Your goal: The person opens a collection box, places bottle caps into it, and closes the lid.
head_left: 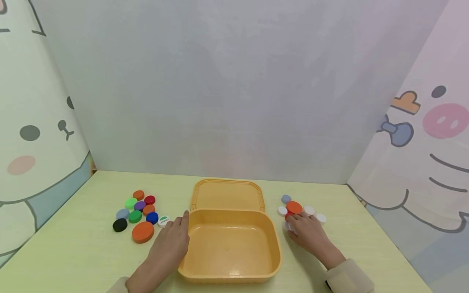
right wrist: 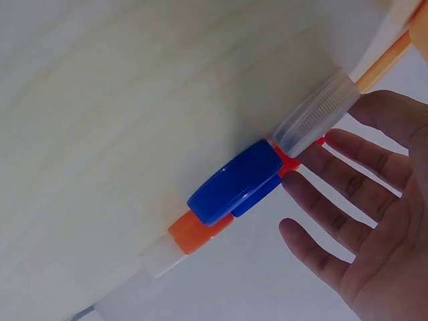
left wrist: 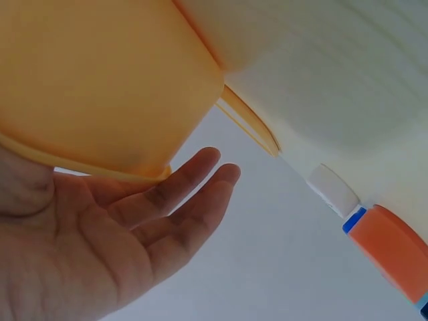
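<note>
Ideally, the right hand — pinching a translucent bottle cap at the plastic box's three o'clock — lifts straight up; left hand, fingers extended, steadies nine o'clock.

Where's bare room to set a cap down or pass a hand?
Free: inside the orange container; tabletop between the left bottle caps and the lid; tabletop from the right bottle caps to the table's right edge. Crowded: both cap clusters, right hand at the right one; the container's left side, by the left hand.
</note>
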The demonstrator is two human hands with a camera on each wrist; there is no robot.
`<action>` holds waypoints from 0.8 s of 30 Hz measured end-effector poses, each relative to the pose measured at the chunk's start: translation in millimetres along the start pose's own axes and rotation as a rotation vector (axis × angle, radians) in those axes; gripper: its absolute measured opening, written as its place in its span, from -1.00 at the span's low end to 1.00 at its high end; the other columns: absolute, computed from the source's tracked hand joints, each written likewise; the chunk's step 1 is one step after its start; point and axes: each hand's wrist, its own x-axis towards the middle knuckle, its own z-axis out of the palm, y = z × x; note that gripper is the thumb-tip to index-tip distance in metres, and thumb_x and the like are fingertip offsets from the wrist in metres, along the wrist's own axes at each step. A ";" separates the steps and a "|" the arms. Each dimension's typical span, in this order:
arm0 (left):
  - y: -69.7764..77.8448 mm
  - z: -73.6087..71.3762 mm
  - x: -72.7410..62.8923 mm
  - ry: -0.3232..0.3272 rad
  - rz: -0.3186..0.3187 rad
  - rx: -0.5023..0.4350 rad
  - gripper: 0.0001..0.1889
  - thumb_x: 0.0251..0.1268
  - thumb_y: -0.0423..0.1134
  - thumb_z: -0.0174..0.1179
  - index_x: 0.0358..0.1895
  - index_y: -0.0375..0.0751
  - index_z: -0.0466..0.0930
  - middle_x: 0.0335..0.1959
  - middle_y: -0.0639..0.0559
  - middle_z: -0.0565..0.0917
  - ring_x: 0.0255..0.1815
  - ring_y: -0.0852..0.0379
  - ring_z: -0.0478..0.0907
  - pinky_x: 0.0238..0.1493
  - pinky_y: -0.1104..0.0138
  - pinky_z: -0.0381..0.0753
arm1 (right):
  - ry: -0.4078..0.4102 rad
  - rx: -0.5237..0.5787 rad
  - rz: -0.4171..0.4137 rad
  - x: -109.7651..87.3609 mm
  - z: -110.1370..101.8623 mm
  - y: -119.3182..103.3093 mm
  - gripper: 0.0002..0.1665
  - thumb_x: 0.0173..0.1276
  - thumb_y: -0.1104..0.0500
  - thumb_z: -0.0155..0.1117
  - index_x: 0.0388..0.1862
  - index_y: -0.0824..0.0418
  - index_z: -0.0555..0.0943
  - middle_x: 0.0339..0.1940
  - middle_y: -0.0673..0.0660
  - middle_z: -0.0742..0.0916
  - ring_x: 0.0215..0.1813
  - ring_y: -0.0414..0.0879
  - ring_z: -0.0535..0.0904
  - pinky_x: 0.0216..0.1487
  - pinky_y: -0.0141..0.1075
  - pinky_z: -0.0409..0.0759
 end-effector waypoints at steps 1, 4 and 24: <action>0.0 0.2 0.1 -0.003 -0.002 -0.003 -0.40 0.22 -0.26 0.12 0.30 -0.38 0.18 0.06 -0.23 0.50 -0.09 -0.08 0.48 -0.03 0.11 0.57 | 0.000 -0.002 -0.001 0.4 0.3 -0.2 -0.69 -0.08 0.11 0.45 -0.42 0.10 0.49 -0.50 -0.05 0.61 -0.29 -0.05 0.45 -0.32 -0.17 0.44; -0.1 1.3 -0.4 0.000 0.001 -0.008 -0.40 0.22 -0.26 0.13 0.30 -0.39 0.18 0.06 -0.22 0.50 -0.10 -0.07 0.48 -0.04 0.12 0.58 | -0.001 -0.002 -0.001 0.8 1.5 -1.0 -0.69 -0.08 0.11 0.45 -0.43 0.10 0.48 -0.51 -0.04 0.60 -0.29 -0.05 0.45 -0.30 -0.14 0.46; 0.8 3.6 -0.3 0.002 -0.009 -0.029 -0.38 0.23 -0.27 0.12 0.32 -0.39 0.13 0.07 -0.23 0.48 -0.07 -0.07 0.46 -0.01 0.11 0.56 | -0.002 0.004 -0.027 4.1 0.1 0.5 -0.69 -0.09 0.13 0.44 -0.37 0.12 0.52 -0.45 -0.02 0.62 -0.32 -0.06 0.44 -0.32 -0.17 0.40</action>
